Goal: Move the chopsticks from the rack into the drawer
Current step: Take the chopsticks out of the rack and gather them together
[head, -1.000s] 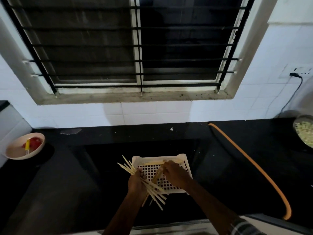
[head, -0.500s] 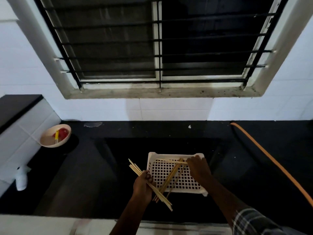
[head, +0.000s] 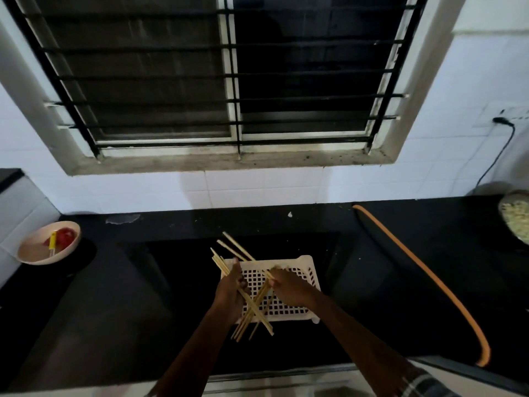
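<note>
A white perforated rack (head: 310, 277) is seen lying flat on the black countertop (head: 400, 282), in front of a barred window (head: 229, 75) set in a white tiled wall (head: 257, 190). A bundle of pale wooden chopsticks (head: 229, 255) is gripped by the left hand (head: 230, 290), whose fingers are closed round the middle of the sticks; the far ends are fanned out beyond the rack's far left corner, while the near ends are angled down to the right and reach past the rack's near edge. A second, smaller group of chopsticks (head: 252, 316) is pinched at its upper end by the right hand (head: 289, 286), which is held over the rack's mesh; these sticks are slanted down to the left, so that the two groups are crossed in an X just between the hands. Whether the lower tips are touching the counter cannot be told. No drawer is shown in the view. At the far left of the counter a pale bowl (head: 31, 253) is placed, with something red and a yellow item inside. An orange hose (head: 429, 279) is curved across the right side of the counter, and a round dish of pale food (head: 516, 222) is cut off by the right edge. A plaid sleeve (head: 420, 385) is visible on the right forearm.
</note>
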Demonstrator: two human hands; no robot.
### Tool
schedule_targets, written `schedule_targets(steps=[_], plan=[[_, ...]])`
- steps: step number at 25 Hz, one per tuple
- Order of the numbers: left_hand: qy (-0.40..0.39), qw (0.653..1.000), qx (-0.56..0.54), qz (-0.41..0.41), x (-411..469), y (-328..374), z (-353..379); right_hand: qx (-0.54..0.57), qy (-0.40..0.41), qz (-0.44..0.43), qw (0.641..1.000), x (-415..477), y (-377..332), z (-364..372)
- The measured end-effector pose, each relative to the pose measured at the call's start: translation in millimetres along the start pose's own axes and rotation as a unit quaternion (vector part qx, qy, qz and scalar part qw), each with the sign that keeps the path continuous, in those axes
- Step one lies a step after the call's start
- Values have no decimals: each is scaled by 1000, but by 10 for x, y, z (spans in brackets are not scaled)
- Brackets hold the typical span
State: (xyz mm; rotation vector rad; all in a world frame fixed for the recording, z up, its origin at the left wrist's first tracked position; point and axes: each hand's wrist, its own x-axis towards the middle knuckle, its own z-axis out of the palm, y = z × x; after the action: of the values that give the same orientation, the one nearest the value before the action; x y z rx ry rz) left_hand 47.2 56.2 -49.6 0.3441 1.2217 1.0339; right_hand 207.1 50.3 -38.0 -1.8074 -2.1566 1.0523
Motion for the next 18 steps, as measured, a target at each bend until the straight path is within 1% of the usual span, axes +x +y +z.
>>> schedule_targets(steps=[2,6,9,10,11,13,14,16,18], plan=[[8,999,30,12,1,80,89,19,-37,-22,999,-46,-145,79],[65,997,33,13,15,139,124,40,-31,-40,998,-116,-193,278],[92,995,27,3,10,116,60,80,-55,-36,995,-191,-181,353],[97,995,18,-1,-4,116,22,100,-47,-37,993,-172,-129,375],[98,995,1,-1,-19,116,-24,95,-25,-37,994,-159,-84,371],[91,994,-52,-2,-81,134,-98,34,34,-30,998,-111,77,327],[86,994,-72,-7,-129,152,-133,-25,48,-38,998,-88,166,317],[82,992,-94,-12,-194,161,-220,-150,50,-57,986,-55,334,343],[73,991,-110,-7,-190,131,-355,-249,47,-115,961,-3,439,433]])
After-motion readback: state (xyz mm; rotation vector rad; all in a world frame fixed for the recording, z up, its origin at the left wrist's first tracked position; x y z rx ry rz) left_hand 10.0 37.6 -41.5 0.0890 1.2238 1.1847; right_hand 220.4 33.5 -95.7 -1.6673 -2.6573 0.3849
